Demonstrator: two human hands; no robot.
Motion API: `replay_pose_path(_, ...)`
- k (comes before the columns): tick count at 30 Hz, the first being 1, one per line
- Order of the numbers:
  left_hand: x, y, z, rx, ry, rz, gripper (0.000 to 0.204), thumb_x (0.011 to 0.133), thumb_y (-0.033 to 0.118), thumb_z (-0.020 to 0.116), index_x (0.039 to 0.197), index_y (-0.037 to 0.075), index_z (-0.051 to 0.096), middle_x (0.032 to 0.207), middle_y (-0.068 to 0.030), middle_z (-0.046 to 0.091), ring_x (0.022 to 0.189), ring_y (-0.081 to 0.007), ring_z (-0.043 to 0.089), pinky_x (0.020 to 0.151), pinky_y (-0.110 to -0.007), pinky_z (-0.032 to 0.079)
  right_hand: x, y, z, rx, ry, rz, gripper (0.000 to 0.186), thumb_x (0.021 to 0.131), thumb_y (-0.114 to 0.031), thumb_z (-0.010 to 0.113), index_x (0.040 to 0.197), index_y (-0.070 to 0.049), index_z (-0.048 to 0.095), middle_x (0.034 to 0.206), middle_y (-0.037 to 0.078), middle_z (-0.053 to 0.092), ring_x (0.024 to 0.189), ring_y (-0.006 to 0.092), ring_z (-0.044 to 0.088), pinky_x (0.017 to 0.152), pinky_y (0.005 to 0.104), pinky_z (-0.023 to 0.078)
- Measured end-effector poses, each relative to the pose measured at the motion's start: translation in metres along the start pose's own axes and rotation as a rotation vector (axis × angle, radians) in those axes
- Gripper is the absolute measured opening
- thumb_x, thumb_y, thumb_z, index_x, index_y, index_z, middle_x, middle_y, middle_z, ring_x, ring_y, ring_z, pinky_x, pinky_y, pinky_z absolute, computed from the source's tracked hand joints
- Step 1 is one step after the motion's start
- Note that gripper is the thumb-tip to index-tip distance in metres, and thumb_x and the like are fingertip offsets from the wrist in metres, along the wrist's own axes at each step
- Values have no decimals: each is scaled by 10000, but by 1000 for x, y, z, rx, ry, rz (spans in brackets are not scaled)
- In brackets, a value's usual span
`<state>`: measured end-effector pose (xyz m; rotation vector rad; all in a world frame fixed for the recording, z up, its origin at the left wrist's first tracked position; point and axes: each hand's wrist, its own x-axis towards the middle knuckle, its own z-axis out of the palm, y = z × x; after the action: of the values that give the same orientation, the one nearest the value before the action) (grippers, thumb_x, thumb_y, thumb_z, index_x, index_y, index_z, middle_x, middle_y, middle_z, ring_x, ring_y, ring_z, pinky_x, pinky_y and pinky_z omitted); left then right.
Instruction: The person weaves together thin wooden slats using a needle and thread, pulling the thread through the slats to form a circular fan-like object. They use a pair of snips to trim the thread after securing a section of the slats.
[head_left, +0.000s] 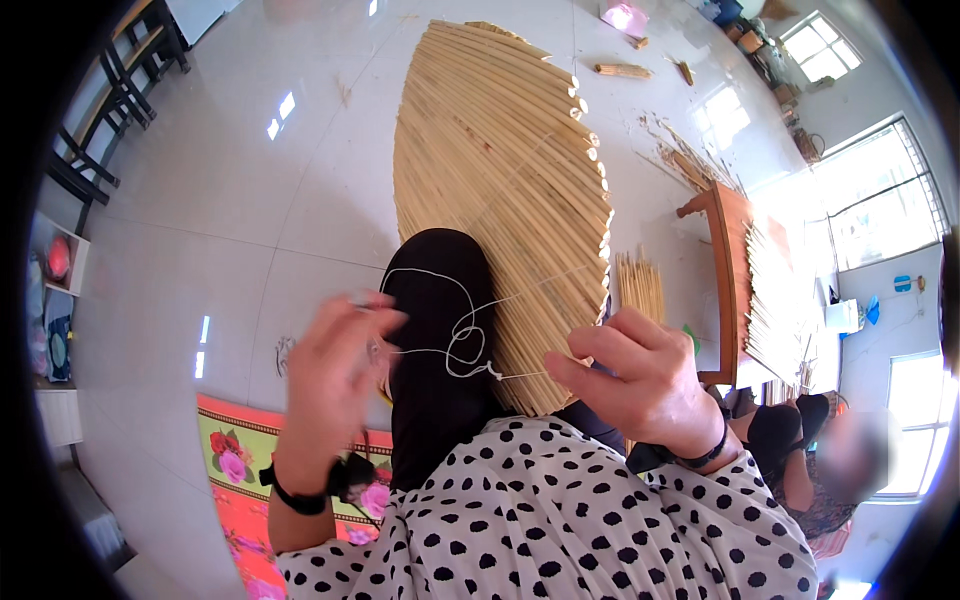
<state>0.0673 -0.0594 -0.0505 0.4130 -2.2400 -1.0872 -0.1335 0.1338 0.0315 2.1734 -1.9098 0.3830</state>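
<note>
Panel of stalks [480,150]: lies ahead of the lap, its near end between the dark-trousered leg [435,300] and the right hand [640,375].
Long axis: points away from the body; single stalks slant from far left to near right.
Nearer hand: the right, over or just beside the panel's near right edge; the left is apart, across the leg.
Right fingers: bent inward, thumb and forefinger close together; thread runs toward their tips, firm hold not certain.
Left hand [335,350]: blurred, fingers part-curled; thread leads to it, but opening and grip cannot be told.
Thread [498,376]: white, slack loops over the leg, small tangle or knot near the panel's left side. Judged the key relation: slack lies between the hands, leftward of the right fingertips.
Edges: cut stalk ends jut unevenly along the panel's right side.
Room: pale floor [240,190] spreads left; rightward it is tighter, with a stalk bundle [640,285] just beyond the hand, then a wooden table [733,270].
</note>
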Motion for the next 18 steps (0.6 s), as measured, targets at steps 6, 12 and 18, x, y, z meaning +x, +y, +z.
replay_pose_path(6, 15, 60, 39, 160, -98, 345, 335, 640, 51, 784, 955, 45, 668, 812, -22, 589, 576, -184, 536, 494, -310, 416, 2, -3, -1, 82, 131, -18, 303, 546, -69, 697, 849, -71, 693, 844, -18, 581, 709, 154, 560, 503, 240, 465)
replay_pose_path(12, 21, 57, 52, 77, -161, 326, 243, 692, 25, 747, 920, 65, 672, 684, -5, 553, 519, -184, 506, 473, -312, 405, -1, 13, -5, 103, 107, -54, 290, 565, -45, 728, 854, -66, 708, 793, -1, 605, 678, 173, 587, 498, 259, 482)
replay_pose_path(18, 51, 33, 17, -83, 89, 107, 105, 855, -23, 607, 933, 31, 653, 760, -95, 667, 589, -147, 634, 511, -241, 463, -12, 14, 3, 165, 392, 804, 66, 824, -50, 708, 872, -6, 708, 704, 58, 628, 571, 138, 571, 484, 240, 447)
